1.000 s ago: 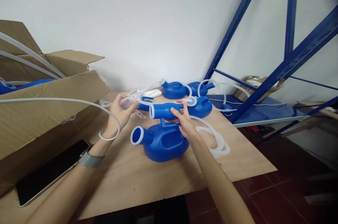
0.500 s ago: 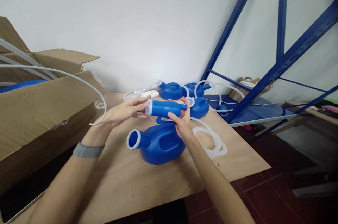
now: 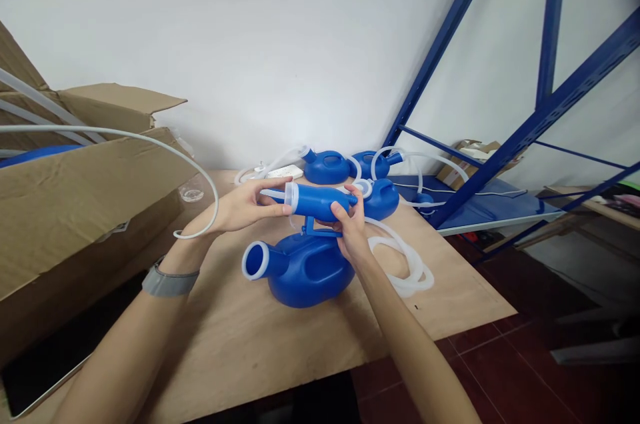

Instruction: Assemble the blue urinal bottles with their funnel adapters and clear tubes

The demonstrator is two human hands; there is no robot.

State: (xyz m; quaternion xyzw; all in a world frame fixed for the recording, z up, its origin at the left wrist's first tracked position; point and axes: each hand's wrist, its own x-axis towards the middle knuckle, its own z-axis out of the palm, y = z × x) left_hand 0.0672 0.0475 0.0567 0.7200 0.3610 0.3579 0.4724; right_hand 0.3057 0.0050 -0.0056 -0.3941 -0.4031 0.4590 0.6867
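My right hand (image 3: 350,227) grips a blue plastic tube piece (image 3: 320,201) with a white rim at its left end, held level above a blue jug-shaped bottle (image 3: 305,271). That bottle lies on the wooden table (image 3: 250,344), its white-rimmed mouth pointing left. My left hand (image 3: 250,205) has its fingers closed at the white-rimmed end of the tube piece. A clear hose (image 3: 200,174) curves past my left wrist. What my left fingers pinch at the rim is too small to make out.
An open cardboard box (image 3: 75,197) fills the left, with hoses and a blue part inside. Three more blue bottles (image 3: 327,167) with white tubing lie at the table's back. A coil of clear hose (image 3: 405,264) lies right of the bottle. Blue shelf struts (image 3: 530,121) stand at right.
My left hand moved from a clear cap further left onto the white-rimmed end of the tube piece. The tube piece stayed in my right hand above the bottle.
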